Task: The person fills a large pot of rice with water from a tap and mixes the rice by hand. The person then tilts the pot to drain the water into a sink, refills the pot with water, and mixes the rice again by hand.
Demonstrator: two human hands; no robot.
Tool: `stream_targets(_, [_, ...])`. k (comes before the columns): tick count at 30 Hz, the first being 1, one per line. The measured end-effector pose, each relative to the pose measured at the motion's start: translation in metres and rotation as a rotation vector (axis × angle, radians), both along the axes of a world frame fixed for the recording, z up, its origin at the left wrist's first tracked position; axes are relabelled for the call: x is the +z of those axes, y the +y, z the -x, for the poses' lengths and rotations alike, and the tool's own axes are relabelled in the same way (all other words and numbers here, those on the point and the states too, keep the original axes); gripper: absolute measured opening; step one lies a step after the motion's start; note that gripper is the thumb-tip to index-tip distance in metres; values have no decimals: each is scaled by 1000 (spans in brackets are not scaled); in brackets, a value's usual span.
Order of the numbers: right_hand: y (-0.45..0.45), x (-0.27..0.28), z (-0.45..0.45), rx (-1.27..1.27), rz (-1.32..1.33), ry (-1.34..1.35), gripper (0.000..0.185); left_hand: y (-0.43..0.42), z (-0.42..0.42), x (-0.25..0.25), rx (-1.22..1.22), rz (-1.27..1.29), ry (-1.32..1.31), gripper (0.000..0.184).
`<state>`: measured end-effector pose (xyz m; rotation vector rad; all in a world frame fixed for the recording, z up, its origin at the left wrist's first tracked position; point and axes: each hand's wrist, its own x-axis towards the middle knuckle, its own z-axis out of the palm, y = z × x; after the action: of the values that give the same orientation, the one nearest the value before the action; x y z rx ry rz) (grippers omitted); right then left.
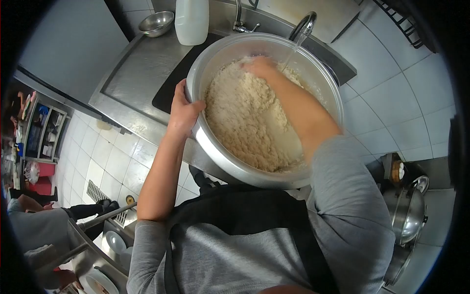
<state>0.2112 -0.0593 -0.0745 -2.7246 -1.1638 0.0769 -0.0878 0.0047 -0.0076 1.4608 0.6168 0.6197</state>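
Observation:
A large metal basin [323, 105] sits tilted at the sink and holds a mass of pale wet rice [245, 112]. Cloudy water [283, 132] pools on its right side. My left hand [185, 110] grips the basin's left rim, thumb over the edge and fingers along the outer wall. At the far side of the basin, my right hand [259, 67] is down in the rice, blurred by motion, its fingers not clear. From the curved faucet [306, 24], a stream of water runs into the basin beside my right forearm.
A white plastic jug [192, 22] and a small metal bowl [156, 23] stand on the steel counter [129, 88]. A second faucet [240, 22] rises behind the basin. Metal pots [406, 213] are at the right. Another person [44, 230] is at the lower left, near plates [98, 281].

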Motion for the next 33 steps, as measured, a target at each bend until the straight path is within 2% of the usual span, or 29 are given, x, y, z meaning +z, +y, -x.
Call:
stream_targets(2, [15,5,28,148,182,66,76,3,-1,-4,-1,-2,7,77])
stream_targets(4, [19,8,41,383,498,377,81,4,1,-5,-12,21,-3,77])
stream_targets(6, [0,3,51,682,624,373,80,5,2,-5,-28,67,-39,77])
stream_targets(8, [-48,3,55,704,541,266,78,4,3,-5,-34,62,-38,77])
stream_targets(10, [-108,14,53,707,455,273,86,4,3,-6,-30,33,-43,77])
stream_targets(12, [-149,31,65,625,574,294,92,5,1,-8,-15,-14,-54,77])
stream_targets(15, [-187,26,81,688,679,358,75,12,-1,-9,-29,4,-3,78])
stream_targets(18, [-172,42,123,856,815,315,61,7,-6,7,-85,310,-114,78])
stream_targets(21, [-139,20,149,981,947,241,55,14,-8,3,-110,229,-79,77])
stream_targets(24, [-93,-19,164,890,932,176,58,16,-8,0,-100,153,-34,77])
stream_targets(27, [-50,-50,154,691,809,167,61,16,-7,1,-125,140,-38,79])
stream_targets(30, [-18,-58,112,464,697,192,63,18,-8,-3,-105,134,-44,81])
stream_targets(33, [-24,-45,52,327,649,161,66,15,-7,2,-102,138,-39,79])
